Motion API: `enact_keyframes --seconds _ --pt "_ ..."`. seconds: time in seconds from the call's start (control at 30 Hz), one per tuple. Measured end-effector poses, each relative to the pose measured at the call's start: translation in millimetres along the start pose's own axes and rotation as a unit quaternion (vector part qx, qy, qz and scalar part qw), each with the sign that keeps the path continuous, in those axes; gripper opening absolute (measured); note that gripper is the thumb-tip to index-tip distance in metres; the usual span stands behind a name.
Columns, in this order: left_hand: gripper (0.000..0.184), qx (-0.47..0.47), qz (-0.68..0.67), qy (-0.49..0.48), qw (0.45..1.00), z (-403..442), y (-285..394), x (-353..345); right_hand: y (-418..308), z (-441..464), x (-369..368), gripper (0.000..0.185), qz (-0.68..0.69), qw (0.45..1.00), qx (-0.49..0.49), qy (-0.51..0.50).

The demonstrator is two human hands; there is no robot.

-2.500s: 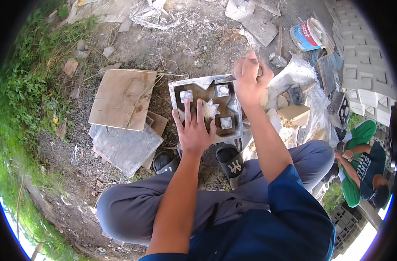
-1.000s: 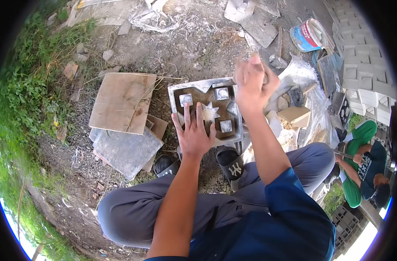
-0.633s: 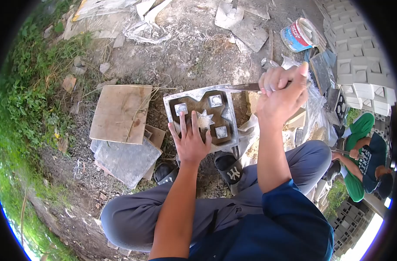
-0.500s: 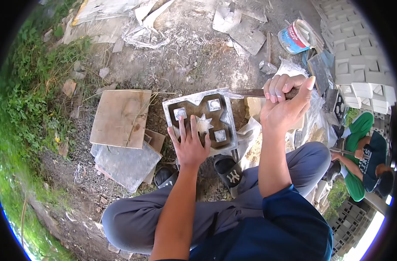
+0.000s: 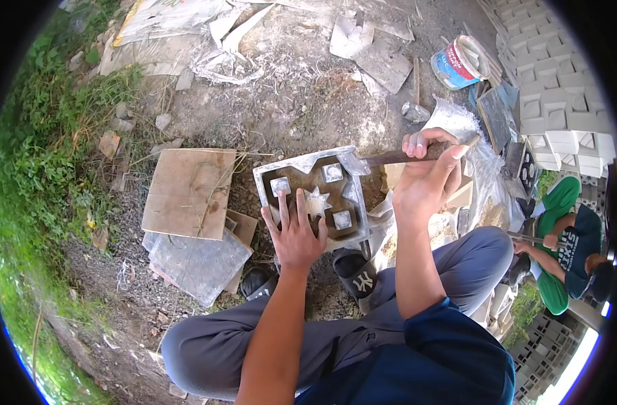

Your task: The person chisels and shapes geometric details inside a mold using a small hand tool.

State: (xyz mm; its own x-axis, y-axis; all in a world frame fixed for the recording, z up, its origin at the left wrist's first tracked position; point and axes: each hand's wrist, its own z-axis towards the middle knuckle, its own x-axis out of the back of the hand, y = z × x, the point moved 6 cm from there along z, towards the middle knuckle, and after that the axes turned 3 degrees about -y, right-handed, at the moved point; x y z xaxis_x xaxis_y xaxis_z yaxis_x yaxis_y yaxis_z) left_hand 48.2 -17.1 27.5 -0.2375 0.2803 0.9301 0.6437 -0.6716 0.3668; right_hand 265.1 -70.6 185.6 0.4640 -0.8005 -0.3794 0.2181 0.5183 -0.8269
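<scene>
A grey mould with a white-dusted rim lies on the ground before me, with raised square blocks and a star shape inside. My left hand rests over its near left part, fingers spread, fingertips by a block and the star. My right hand is closed around the handle of a scraper with a brown shaft and a pale flat end. That end lies at the mould's far right corner. My palm hides part of the mould's near left side.
Boards and a grey slab lie to the left. A paint bucket stands at the far right, near clear plastic sheeting. Stacked pale blocks line the right, where another person sits holding a bar.
My right hand has come slightly down and left with the scraper, whose pale end has dropped lower at the mould's corner. My left hand stays on the mould.
</scene>
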Motion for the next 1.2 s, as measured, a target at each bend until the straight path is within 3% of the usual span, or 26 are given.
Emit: enact_keyframes --seconds 0.33,0.43,0.53,0.7,0.83,1.0,1.07,1.1,1.2 --pt "0.082 0.014 0.025 -0.039 0.999 -0.2 0.5 -1.9 -6.0 -15.7 -8.2 0.045 -0.120 0.992 0.006 -0.034" --pt "0.083 0.014 0.020 -0.034 0.999 0.8 -0.3 -3.2 -4.2 -20.1 -1.6 0.042 -0.146 0.983 0.105 -0.028" --pt "0.083 0.009 0.017 -0.026 0.999 1.5 -0.4 -3.9 5.4 -18.0 -1.1 0.040 -0.081 0.990 0.108 -0.046" --pt "0.083 0.011 0.029 -0.029 0.999 2.5 0.1 -4.5 28.3 -6.2 16.2 0.037 0.012 0.999 -0.033 -0.016" --pt "0.082 0.014 0.032 -0.042 0.999 3.0 -0.4 -7.2 24.5 -7.3 4.4 0.050 0.074 0.994 -0.044 -0.070" --pt "0.081 0.017 0.027 -0.042 0.999 3.8 -1.4 -5.1 40.4 -14.4 -9.9 0.050 0.024 0.998 -0.044 -0.043" --pt "0.081 0.016 0.025 -0.044 0.999 4.3 -0.1 -3.2 62.4 -24.6 -10.3 0.047 -0.152 0.984 -0.032 -0.083" --pt "0.081 0.014 0.023 -0.045 0.999 3.7 1.8 -4.1 61.0 -21.5 -13.1 0.047 -0.158 0.985 -0.022 -0.071" --pt "0.082 0.020 0.027 -0.045 0.998 6.1 -1.2 -6.1 45.8 -14.0 -11.1 0.047 -0.059 0.998 -0.022 -0.032"
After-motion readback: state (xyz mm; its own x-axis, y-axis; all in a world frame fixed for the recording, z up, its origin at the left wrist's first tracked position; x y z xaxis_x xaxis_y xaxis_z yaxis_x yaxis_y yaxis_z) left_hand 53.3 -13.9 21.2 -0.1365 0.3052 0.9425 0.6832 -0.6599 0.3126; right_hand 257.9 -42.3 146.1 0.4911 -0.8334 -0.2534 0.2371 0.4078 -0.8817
